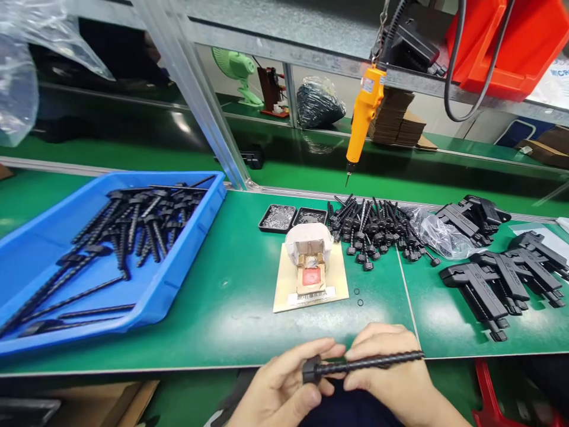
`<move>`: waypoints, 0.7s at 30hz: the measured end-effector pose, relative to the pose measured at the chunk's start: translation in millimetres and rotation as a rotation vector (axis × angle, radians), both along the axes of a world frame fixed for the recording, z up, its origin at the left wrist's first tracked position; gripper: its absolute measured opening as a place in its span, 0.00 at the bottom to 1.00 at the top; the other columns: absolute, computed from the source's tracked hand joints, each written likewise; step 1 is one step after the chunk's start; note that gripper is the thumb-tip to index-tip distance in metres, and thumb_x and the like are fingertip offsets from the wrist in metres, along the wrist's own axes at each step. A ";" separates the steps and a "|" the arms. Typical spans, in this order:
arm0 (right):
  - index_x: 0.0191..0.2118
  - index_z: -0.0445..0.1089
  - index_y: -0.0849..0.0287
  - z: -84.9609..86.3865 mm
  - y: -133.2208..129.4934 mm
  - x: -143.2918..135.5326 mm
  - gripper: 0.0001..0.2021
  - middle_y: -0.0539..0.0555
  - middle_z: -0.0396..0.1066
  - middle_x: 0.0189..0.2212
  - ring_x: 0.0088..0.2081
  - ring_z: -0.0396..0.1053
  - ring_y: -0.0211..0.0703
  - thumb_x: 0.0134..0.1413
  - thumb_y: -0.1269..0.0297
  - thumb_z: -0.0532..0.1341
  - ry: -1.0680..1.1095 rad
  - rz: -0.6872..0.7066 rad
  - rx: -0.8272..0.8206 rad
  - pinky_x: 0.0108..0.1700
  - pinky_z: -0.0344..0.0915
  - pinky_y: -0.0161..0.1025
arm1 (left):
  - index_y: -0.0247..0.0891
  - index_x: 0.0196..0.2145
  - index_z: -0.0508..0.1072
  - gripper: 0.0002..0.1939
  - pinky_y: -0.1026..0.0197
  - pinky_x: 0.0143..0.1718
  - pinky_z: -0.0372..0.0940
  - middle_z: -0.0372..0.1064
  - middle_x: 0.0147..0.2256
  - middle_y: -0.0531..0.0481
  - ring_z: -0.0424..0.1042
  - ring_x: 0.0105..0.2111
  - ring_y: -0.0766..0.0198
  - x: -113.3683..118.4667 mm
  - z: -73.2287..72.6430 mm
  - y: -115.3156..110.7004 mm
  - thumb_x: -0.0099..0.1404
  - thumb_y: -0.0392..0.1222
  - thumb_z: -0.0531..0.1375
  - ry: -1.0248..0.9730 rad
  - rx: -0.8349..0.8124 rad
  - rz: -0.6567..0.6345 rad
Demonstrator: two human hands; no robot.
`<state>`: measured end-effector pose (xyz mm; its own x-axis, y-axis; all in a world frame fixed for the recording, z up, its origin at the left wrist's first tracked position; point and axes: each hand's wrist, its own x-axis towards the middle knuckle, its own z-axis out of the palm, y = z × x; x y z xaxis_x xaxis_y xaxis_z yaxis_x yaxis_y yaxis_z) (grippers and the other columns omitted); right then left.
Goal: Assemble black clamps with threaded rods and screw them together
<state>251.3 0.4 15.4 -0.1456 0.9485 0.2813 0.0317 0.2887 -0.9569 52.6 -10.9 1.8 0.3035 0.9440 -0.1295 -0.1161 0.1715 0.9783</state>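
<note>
Holding threaded rod (368,362); jig label (311,295) unreadable.

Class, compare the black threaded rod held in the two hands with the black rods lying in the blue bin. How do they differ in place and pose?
The held rod is gripped by the left hand and right hand at the bench's near edge; the rods in the blue bin lie untouched at the left. The held rod lies level and alone, while those in the blue bin are heaped, crossing at angles. Both are black, ribbed, with a wider head.
</note>
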 end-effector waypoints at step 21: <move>0.49 0.75 0.56 -11.1 -2.7 -0.9 0.15 0.56 0.75 0.32 0.33 0.73 0.40 0.62 0.78 0.57 -0.285 -0.065 0.504 0.33 0.72 0.35 | 0.38 0.33 0.81 0.05 0.72 0.29 0.75 0.78 0.28 0.54 0.79 0.24 0.65 10.7 7.2 13.8 0.59 0.33 0.65 0.177 0.299 0.115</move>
<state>250.5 -2.4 4.3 -0.2274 0.7172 0.6587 0.3007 0.6951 -0.6530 63.4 2.9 9.0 0.1908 0.9747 0.1165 0.0581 -0.1297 0.9898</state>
